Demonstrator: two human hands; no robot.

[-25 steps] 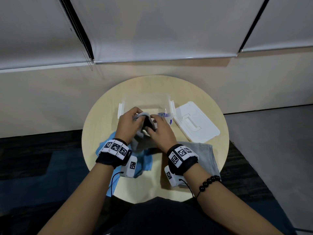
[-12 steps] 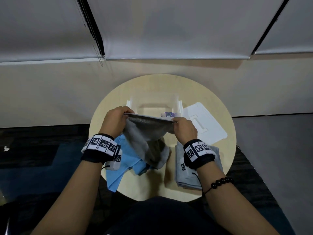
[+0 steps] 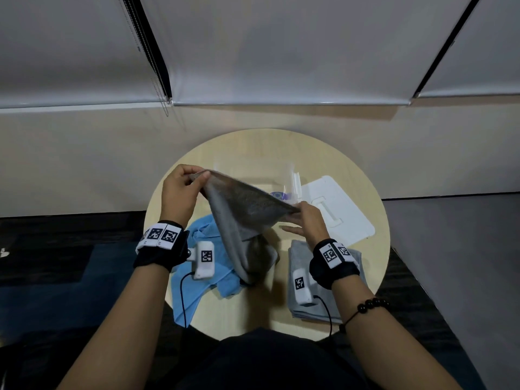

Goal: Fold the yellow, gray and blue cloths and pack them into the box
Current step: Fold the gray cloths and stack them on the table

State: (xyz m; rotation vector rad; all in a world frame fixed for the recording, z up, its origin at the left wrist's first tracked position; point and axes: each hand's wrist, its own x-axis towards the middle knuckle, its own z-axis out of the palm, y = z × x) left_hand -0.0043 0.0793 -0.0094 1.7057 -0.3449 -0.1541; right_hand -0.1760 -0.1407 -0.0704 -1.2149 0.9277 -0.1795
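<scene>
Left hand risen; gray cloth stretched between it, right hand.

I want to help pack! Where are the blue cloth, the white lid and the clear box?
blue cloth [image 3: 222,280]: head view, near its middle.
white lid [image 3: 351,223]: head view, flat top.
clear box [image 3: 295,183]: head view, right rim.

A black wristband with white coded tags is worn just behind the left hand, a second wristband behind the right hand. A white tagged box with a black cable is fixed beside each. Black beads are strung behind the right one.
</scene>
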